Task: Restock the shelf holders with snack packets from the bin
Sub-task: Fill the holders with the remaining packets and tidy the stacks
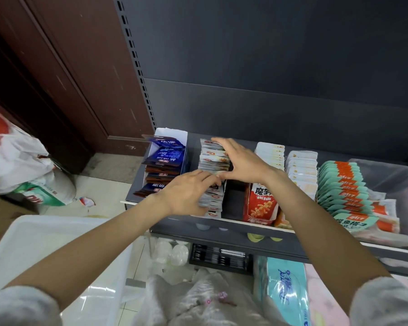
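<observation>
Head view: both hands are on the shelf, working one row of packets.
Left hand (188, 192): fingers laid fairly straight against the near half of the grey-white packet row (213, 175), pressing on its left side, not curled round anything.
Right hand (237, 161): spread over the far half of that row, fingers arched across the packet tops and thumb down at the row's middle, pressing rather than pinching.
Task packets: small flat sachets, pale grey with an orange-and-white patch near the top, standing on edge and packed tight front to back (the near ones partly hidden under the left hand).
Their place: second holder from the left edge of the grey shelf (221, 231), running from front lip towards the back panel.
Neighbours on the shelf: blue and brown packets (161, 165) in a white holder at the left corner; a red-orange snack bag (260, 203) at the front edge just right of an empty dark slot; cream packets (301, 170) and teal-and-orange packets (344, 187) further right.
Bin (45, 236): white plastic, at lower left, well apart from the shelf row.
</observation>
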`<state>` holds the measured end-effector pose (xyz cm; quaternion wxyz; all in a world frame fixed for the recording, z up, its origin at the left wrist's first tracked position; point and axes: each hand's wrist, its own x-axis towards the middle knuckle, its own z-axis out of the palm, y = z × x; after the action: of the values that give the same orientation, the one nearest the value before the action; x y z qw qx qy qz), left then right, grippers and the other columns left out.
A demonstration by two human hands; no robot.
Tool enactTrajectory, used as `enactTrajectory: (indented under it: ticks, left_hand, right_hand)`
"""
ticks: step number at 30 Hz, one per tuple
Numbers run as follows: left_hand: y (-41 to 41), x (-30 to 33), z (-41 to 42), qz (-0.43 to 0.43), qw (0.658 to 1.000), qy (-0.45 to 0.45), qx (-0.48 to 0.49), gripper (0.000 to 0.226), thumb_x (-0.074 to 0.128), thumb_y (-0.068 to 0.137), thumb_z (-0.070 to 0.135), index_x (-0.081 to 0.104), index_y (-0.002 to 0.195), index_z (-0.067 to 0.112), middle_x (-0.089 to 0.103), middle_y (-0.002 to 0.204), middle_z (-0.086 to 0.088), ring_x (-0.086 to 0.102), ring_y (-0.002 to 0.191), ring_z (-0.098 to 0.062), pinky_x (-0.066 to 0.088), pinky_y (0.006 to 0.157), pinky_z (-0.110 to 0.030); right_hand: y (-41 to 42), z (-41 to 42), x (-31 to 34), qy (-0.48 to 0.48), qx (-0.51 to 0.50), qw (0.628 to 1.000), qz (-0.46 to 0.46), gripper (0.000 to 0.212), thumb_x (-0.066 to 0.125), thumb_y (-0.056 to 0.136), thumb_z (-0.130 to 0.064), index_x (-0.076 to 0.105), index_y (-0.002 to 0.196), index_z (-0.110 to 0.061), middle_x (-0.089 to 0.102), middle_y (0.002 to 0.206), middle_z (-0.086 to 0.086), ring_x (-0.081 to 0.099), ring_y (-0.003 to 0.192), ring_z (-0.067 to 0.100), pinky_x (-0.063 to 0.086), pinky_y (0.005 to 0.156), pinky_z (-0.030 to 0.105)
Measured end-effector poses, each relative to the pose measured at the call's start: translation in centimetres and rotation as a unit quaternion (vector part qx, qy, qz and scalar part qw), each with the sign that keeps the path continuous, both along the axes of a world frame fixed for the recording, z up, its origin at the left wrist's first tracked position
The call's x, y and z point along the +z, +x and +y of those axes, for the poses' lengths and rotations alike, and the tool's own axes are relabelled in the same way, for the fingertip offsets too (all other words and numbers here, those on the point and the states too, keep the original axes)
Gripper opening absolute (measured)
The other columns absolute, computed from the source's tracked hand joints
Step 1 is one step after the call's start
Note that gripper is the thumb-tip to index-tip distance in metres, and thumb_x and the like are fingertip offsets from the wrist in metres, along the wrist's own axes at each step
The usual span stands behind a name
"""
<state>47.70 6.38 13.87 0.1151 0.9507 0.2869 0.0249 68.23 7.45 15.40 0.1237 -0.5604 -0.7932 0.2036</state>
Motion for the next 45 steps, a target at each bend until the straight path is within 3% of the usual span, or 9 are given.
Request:
enactTrajectory:
  ticks: [3,9,16,21,27,33,36,42,45]
  left_hand:
    - [0.1,0.2,0.6,0.039,0.998,-0.038,0.019,0.061,0.069,0.082,0.026,0.042,0.136,0.023,0.048,0.136,0.001,0.048,0.121,-0.016,0.048,0.094,-0.032]
    - [0.8,0.1,0.6,0.165,0.978,0.120,-0.039,0.054,0.059,0.090,0.021,0.039,0.140,0.017,0.051,0.133,-0.007,0.053,0.117,-0.022,0.052,0.086,-0.035]
    - [1.0,-0.9,-0.1,0.154,0.980,0.113,0.045,0.045,0.050,0.094,0.028,0.040,0.136,0.017,0.059,0.123,-0.004,0.059,0.109,-0.022,0.051,0.079,-0.033]
    - [0.8,-1.6,0.0,0.181,0.971,0.153,0.003,0.046,0.041,0.096,0.007,0.034,0.141,0.012,0.061,0.122,-0.006,0.066,0.099,-0.027,0.052,0.076,-0.036]
    - [0.6,0.7,1.3,0.088,0.985,0.144,0.040,0.032,0.038,0.101,0.023,0.048,0.131,0.019,0.070,0.095,-0.005,0.068,0.086,-0.026,0.047,0.069,-0.032]
    - [-0.4,1.5,2.0,-0.063,0.992,0.073,0.080,0.024,0.066,0.086,0.036,0.067,0.103,0.018,0.071,0.092,-0.001,0.067,0.081,-0.022,0.054,0.066,-0.036]
    - [-0.5,1.0,1.3,-0.127,0.979,0.093,0.130,0.029,0.079,0.074,0.032,0.061,0.089,0.014,0.062,0.085,-0.001,0.061,0.073,-0.021,0.046,0.054,-0.028]
    - [-0.2,-0.2,-1.8,-0.195,0.952,0.229,0.060,0.021,0.074,0.072,0.009,0.056,0.084,0.009,0.057,0.083,-0.005,0.051,0.072,-0.019,0.046,0.057,-0.028]
    - [-1.2,-1.2,-3.2,-0.206,0.966,0.156,-0.005,0.025,0.065,0.084,0.035,0.060,0.088,0.011,0.059,0.083,-0.002,0.053,0.074,-0.014,0.049,0.062,-0.025]
  right_hand:
    - [0.0,0.0,0.0,-0.004,0.000,1.000,-0.002,0.092,0.074,0.079,-0.038,0.014,0.149,-0.025,0.029,0.148,0.002,0.034,0.134,0.020,0.037,0.099,0.034]
    - [-0.1,-0.1,0.1,-0.009,-0.004,1.000,-0.001,0.093,0.074,0.079,-0.041,0.014,0.149,-0.026,0.029,0.148,0.001,0.034,0.134,0.020,0.037,0.100,0.036]
    - [0.0,-0.1,-0.2,-0.018,-0.006,1.000,0.003,0.095,0.076,0.076,-0.041,0.015,0.148,-0.027,0.030,0.148,0.000,0.034,0.135,0.019,0.037,0.101,0.036]
    - [0.0,-0.3,-0.2,-0.023,-0.004,1.000,0.003,0.102,0.078,0.075,-0.039,0.008,0.149,-0.031,0.026,0.151,0.001,0.032,0.136,0.020,0.037,0.102,0.037]
    - [0.6,-0.1,0.4,-0.102,-0.005,0.989,0.107,0.089,0.070,0.084,-0.035,0.006,0.148,-0.039,0.016,0.155,-0.002,0.032,0.136,0.017,0.042,0.104,0.041]
    - [0.6,-0.8,-0.1,-0.195,0.003,0.967,0.162,0.097,0.069,0.080,-0.046,0.001,0.148,-0.042,-0.002,0.157,-0.012,0.006,0.144,0.014,0.019,0.116,0.037]
    - [0.4,-1.0,-0.7,-0.166,0.001,0.979,0.122,0.119,0.081,0.069,-0.043,-0.008,0.148,-0.040,-0.012,0.157,-0.012,-0.002,0.145,0.012,0.016,0.116,0.032]
    - [-0.7,-1.2,-1.4,-0.080,-0.009,0.994,0.072,0.116,0.081,0.068,-0.028,-0.002,0.149,-0.036,-0.004,0.156,-0.009,0.009,0.145,0.019,0.030,0.112,0.038]
    - [-0.7,-1.6,-1.8,-0.067,-0.009,0.995,0.069,0.118,0.082,0.066,-0.029,-0.001,0.149,-0.034,-0.002,0.156,-0.007,0.008,0.145,0.019,0.029,0.113,0.042]
